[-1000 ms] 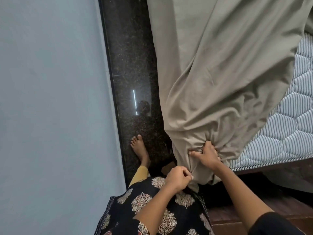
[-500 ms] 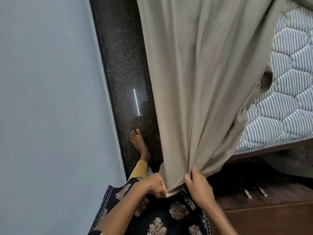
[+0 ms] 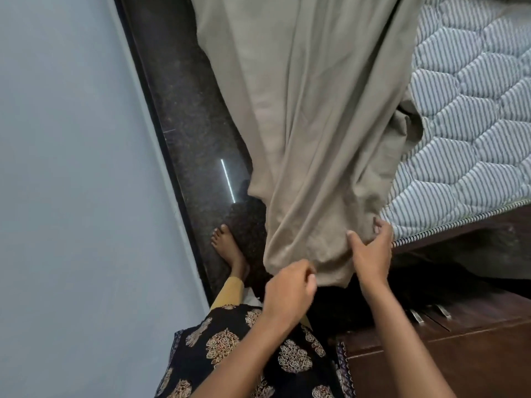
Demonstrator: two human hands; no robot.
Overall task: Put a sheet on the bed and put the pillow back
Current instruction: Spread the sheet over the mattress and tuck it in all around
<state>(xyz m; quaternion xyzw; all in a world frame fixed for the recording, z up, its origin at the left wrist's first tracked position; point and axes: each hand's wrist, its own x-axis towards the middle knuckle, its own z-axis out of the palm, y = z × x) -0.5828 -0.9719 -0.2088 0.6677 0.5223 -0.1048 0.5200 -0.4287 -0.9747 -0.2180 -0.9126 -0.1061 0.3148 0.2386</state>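
Centrally, the sheet (image 3: 316, 124) hangs in long folds from the top of the view down to my hands, draped over the near side of the mattress (image 3: 474, 124) and not yet spread flat; most of the striped quilted top remains bare to the right. My right hand (image 3: 370, 254) grips a gathered fold at the mattress corner, thumb spread on the front, fingers wrapped behind, probably so that this corner can be pulled over the edge. My left hand (image 3: 288, 288) is curled at the lower hem just beside it and appears to pinch the cloth, keeping the hem off the floor (image 3: 184, 124). Two close grips let me steer one corner rather than drag the whole cloth. Below the mattress runs the dark wooden bed frame (image 3: 459, 354). My bare foot (image 3: 227, 245) stands in the narrow strip between bed and wall (image 3: 71, 168). No pillow is in view.
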